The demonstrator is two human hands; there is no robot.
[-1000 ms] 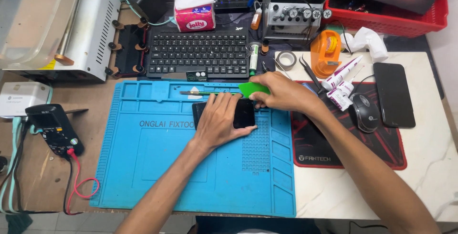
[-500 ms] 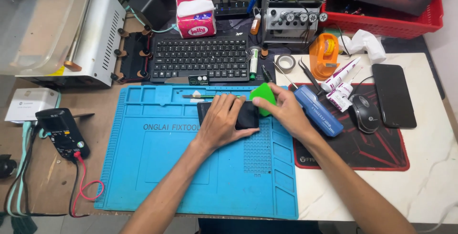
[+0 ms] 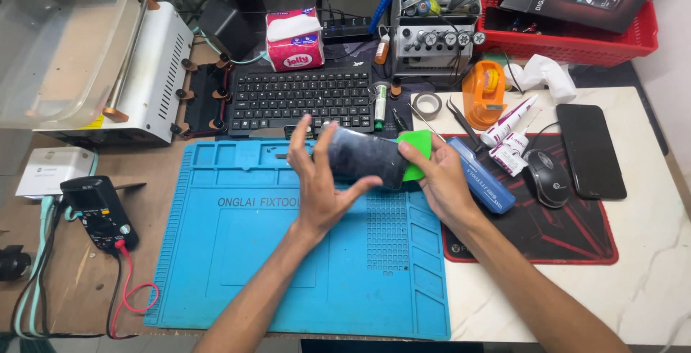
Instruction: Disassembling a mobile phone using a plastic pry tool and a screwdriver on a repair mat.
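Head view is showing a change from half a second ago: the dark phone [image 3: 363,157], which was lying pressed flat on the blue work mat [image 3: 237,266], is now lifted off it and being held up at the centre of the frame, above the mat's upper edge. The left hand [image 3: 317,180] is grasping the phone's left end, thumb under its lower edge and fingers spread along the back. The right hand [image 3: 440,177] is gripping the right end and is also pinching a green plastic card [image 3: 416,153] against that end; the card was earlier lying lower, over the mat.

Going left to right around them: a white laminating machine [image 3: 155,72] with a clear lid is sitting at the upper left of the frame, and a black multimeter [image 3: 97,209] with red leads is lying at the left middle, just off the mat. A black keyboard [image 3: 299,97] is resting directly behind the raised phone, with a pink tissue box [image 3: 294,40] above it. Just right of the right hand, a blue flat case [image 3: 482,177] is lying on the red-and-black mouse pad [image 3: 568,231], close against the knuckles. Beyond it, a black mouse [image 3: 547,177] and a second dark phone [image 3: 590,150] are lying at the right, and an orange tape dispenser [image 3: 482,94] is standing above them.
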